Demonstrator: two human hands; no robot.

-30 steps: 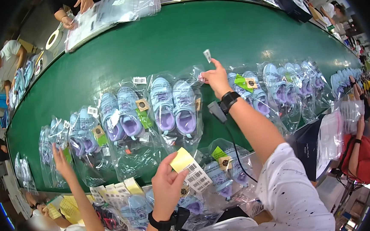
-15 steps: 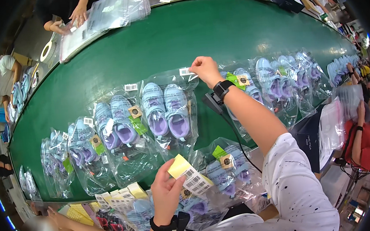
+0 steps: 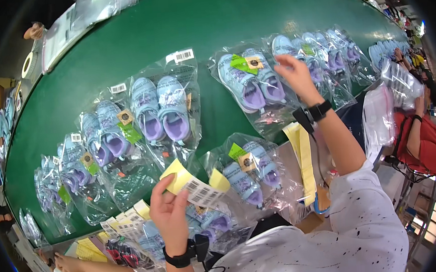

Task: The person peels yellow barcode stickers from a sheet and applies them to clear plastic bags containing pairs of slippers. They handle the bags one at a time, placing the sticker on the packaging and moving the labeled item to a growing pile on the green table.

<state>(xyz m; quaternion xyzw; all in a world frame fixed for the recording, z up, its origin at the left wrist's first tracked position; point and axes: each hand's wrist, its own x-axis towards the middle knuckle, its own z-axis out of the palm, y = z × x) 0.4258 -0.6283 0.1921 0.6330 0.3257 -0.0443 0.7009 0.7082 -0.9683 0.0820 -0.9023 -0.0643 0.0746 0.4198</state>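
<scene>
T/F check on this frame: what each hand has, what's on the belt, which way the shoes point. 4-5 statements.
1. The left hand holds a yellow-backed barcode label sheet. True.
2. The right hand rests on a bagged pair of shoes on the green belt. True.
3. The shoes in the bags are red. False: they are light blue with lilac insides.
4. The right wrist is bare. False: it wears a black wristband.
5. Another bagged pair lies on the belt to the left of the right hand's pair. True.
</scene>
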